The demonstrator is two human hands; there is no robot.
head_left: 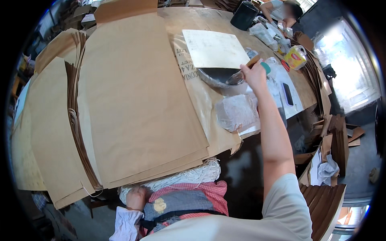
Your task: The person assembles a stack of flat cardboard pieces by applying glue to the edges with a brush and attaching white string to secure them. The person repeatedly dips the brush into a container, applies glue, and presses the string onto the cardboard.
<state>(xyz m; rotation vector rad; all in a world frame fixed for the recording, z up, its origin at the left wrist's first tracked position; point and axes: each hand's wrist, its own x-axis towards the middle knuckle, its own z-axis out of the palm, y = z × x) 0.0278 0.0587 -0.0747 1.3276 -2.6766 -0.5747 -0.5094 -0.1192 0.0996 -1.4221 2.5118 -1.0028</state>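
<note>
My right hand [253,76] is stretched out and closed around a brush with a wooden handle [254,60]. The brush's lower end reaches into a round bowl [212,81] with dark insides. A pale, rectangular board [217,49] covers the bowl's far part. My left hand [136,197] rests low by my lap, curled, beside a bundle of white strings [201,174]; what it holds, if anything, is hidden. Large brown paper bags [140,92] lie stacked flat in front of me, left of the bowl.
A plastic-wrapped block [237,112] sits near the table edge, with a phone [287,94] to its right. Red-handled scissors [285,65] and a yellow package [296,57] lie farther back. Another person [277,10] works by a dark bucket [244,16]. Folded brown paper [321,205] stands at right.
</note>
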